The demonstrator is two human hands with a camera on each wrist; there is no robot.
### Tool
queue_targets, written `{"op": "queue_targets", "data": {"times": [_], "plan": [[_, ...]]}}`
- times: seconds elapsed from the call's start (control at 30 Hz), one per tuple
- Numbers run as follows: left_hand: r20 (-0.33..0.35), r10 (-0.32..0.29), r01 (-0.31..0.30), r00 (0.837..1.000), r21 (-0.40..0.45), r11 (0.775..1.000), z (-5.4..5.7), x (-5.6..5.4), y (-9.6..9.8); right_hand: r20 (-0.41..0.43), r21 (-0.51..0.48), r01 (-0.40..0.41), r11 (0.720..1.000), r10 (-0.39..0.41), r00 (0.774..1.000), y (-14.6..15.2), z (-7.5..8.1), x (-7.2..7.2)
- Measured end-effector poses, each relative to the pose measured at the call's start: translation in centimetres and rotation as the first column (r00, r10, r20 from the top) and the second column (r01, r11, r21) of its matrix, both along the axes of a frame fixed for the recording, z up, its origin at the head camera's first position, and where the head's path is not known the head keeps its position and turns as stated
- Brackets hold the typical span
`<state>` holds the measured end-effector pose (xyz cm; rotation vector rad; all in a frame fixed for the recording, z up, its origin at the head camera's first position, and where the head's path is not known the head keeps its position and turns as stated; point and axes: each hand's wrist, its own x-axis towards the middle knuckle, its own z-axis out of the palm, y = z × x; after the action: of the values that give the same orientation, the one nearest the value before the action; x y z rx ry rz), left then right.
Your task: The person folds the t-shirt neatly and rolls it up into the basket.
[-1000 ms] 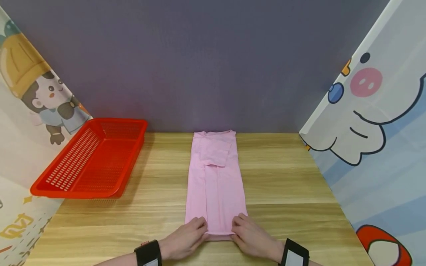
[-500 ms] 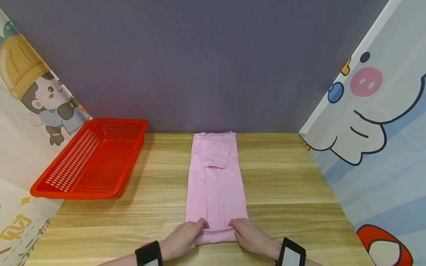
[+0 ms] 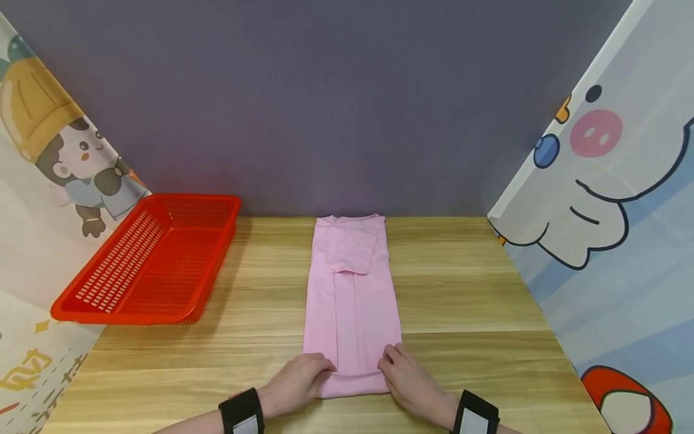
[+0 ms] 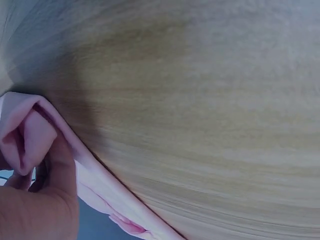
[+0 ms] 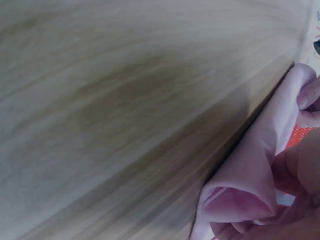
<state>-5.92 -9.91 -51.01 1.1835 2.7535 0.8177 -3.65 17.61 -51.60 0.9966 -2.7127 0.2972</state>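
Observation:
A pink shirt (image 3: 349, 313) lies on the table as a long strip, neckline at the far end and one sleeve folded across its upper part. Its near edge is turned up into a rolled band (image 3: 355, 384). At the band's left end my left hand (image 3: 297, 381) pinches the cloth. My right hand (image 3: 413, 386) pinches the right end. In the left wrist view the thumb and fingers hold the open end of the pink roll (image 4: 30, 132). The right wrist view has the right hand (image 5: 300, 185) gripping a hollow fold of the cloth (image 5: 250, 165).
A red plastic basket (image 3: 190, 310) stands on the left of the wooden table (image 3: 461, 301). A grey panel (image 3: 347, 108) rises behind. Cartoon-printed sheets (image 3: 612, 229) flank both sides.
The shirt's near edge has been turned over away from me, making a wider band. Both hands moved slightly and kept to its ends, with the right fingers regripping. The basket stayed put.

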Motion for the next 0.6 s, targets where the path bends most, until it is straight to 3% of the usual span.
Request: {"op": "queue_targets", "data": {"times": [0.3,0.47,0.6], "plan": [[0.146,0.029,-0.032,0.989,0.017,0.999,0.05,-0.58,0.14,0.009,0.002,-0.01,1.0,0.01,1.0,0.03,-0.14,-0.13],[0.164,0.03,-0.029,0.986,-0.007,1.0,0.17,-0.73,0.28,-0.066,0.036,-0.114,0.993,0.117,0.991,0.22,-0.12,-0.1],[0.133,0.027,-0.027,0.991,-0.003,1.0,0.15,-0.78,0.37,-0.144,0.01,-0.211,0.977,0.21,0.967,0.45,-0.08,-0.05]]}}
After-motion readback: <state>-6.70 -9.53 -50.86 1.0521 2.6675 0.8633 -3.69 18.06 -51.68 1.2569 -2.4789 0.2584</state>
